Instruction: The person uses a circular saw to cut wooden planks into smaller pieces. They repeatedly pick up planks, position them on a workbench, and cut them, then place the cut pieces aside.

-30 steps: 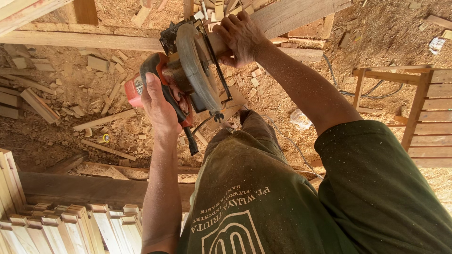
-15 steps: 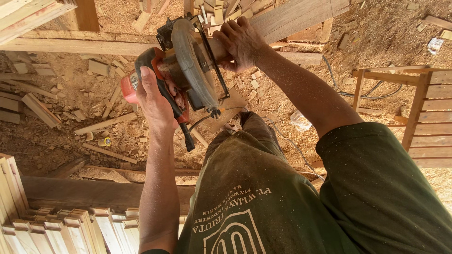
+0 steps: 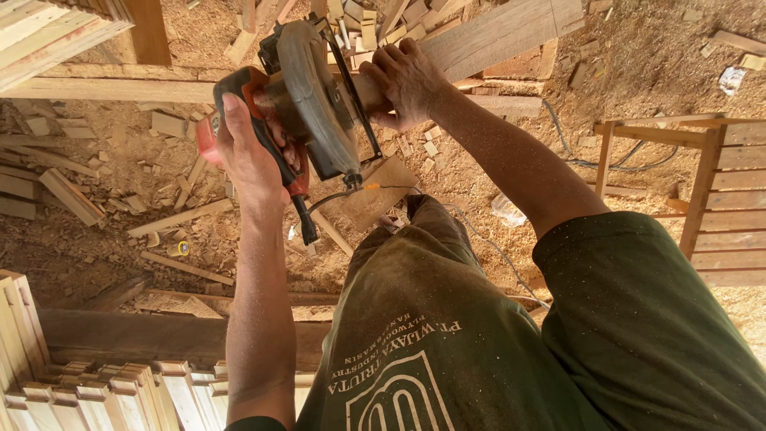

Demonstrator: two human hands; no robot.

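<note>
head view | our left hand (image 3: 251,156) gripped the red handle of the grey circular saw (image 3: 307,96) | our right hand (image 3: 407,76) lay closed over the long pale wooden plank (image 3: 495,32), just beside the saw | plank's long axis ran up-right, away from both hands | arms outstretched over the sawdust-strewn floor (image 3: 120,231).

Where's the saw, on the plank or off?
On. The saw rests against the plank, left hand gripping its handle, right hand holding the plank.

Rough wooden plank (image 3: 495,32); saw (image 3: 307,104) guard seemingly matt metal.
</note>
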